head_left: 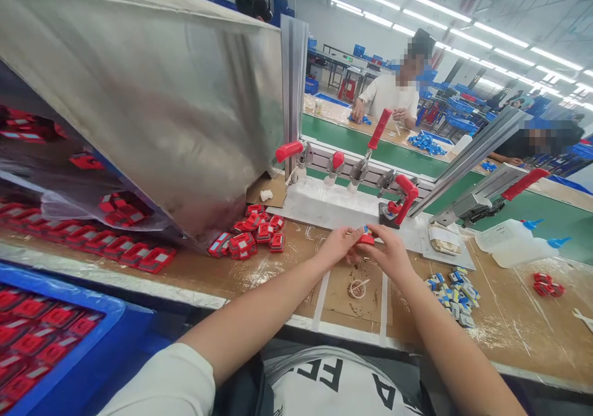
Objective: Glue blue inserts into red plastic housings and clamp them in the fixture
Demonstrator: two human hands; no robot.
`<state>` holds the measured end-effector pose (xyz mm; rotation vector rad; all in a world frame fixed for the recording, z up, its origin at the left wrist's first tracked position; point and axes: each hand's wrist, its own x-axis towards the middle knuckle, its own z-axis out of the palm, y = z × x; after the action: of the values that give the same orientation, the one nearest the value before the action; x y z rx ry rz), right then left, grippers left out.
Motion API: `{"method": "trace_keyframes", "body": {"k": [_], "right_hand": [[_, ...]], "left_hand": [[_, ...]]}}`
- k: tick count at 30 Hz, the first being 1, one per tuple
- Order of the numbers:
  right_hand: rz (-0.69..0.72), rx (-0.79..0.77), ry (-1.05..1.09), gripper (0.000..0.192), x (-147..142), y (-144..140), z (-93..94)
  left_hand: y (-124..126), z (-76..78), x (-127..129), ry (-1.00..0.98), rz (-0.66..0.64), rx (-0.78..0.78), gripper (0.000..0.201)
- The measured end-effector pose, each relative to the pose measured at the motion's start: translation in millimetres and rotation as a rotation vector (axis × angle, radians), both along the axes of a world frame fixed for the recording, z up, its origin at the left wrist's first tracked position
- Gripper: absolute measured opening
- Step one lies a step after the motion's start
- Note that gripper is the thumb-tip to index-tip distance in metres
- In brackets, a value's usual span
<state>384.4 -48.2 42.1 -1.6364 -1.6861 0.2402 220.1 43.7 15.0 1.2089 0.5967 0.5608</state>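
In front of the clamp row, both hands are raised over the bench. My left hand (341, 244) has its fingers closed on the left side of a small red plastic housing (365, 239). A bit of blue shows at the housing's top. My right hand (388, 250) grips the same housing from the right, thumb and fingers pinched about it. Below them, a white ring-shaped piece (357, 289) lies on the taped cardboard. Left of the hands is a heap of red housings (252, 234). Right of my forearm sits a pile of blue, white and yellow parts (456, 295).
Red-handled toggle clamps (365, 157) stand on a metal fixture behind the hands. A large metal box (185, 83) fills the left. A blue crate (111, 323) holds red housings. Bottles (523, 243) with blue tips lie at right. Two people sit across the green belt (345, 138).
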Motion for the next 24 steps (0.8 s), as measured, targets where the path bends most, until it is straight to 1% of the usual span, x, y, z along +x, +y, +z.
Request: {"method": "trace_keyframes", "body": {"k": [1,3,4,6,7,8,10,12,15,17,19,21,24], "right_hand": [[-0.028,-0.027,0.115,0.044,2,-2,-2.6],[-0.053,-0.095,0.331,0.042,3,-8,-6.2],[-0.048,-0.134,0.42,0.041,4,-11,-7.4],[-0.023,-0.21,0.541,0.041,3,-18,-9.3],[-0.018,-0.243,0.577,0.042,4,-21,-9.9],[-0.026,-0.264,0.603,0.045,5,-23,-10.3],[-0.074,-0.273,0.624,0.048,14,-24,-9.4],[-0.157,-0.217,0.616,0.046,30,-20,-5.6],[-0.335,-0.013,0.552,0.046,60,-3,4.3],[-0.396,0.082,0.507,0.049,76,10,11.0],[-0.369,0.094,0.501,0.051,82,18,17.3],[-0.319,0.087,0.529,0.05,79,19,25.6],[-0.222,0.171,0.715,0.042,69,7,47.0]], "left_hand": [[1,3.0,-3,0.016,0.004,0.116,0.072],[1,9.5,-9,-0.005,-0.053,0.346,0.077],[1,12.4,-11,-0.029,-0.106,0.434,0.074],[-2,16.0,-12,-0.056,-0.176,0.538,0.053],[-4,16.5,-10,-0.049,-0.177,0.566,0.044],[-6,16.3,-8,-0.033,-0.169,0.582,0.039],[-9,14.2,-2,0.008,-0.16,0.569,0.039],[-8,11.5,5,0.046,-0.148,0.517,0.043],[1,9.1,18,0.058,-0.093,0.411,0.049],[13,8.6,31,0.04,-0.054,0.328,0.052],[24,8.3,48,0.038,-0.021,0.262,0.054],[34,8.3,67,0.052,0.001,0.24,0.055],[41,9.8,100,0.076,-0.004,0.254,0.052]]}}
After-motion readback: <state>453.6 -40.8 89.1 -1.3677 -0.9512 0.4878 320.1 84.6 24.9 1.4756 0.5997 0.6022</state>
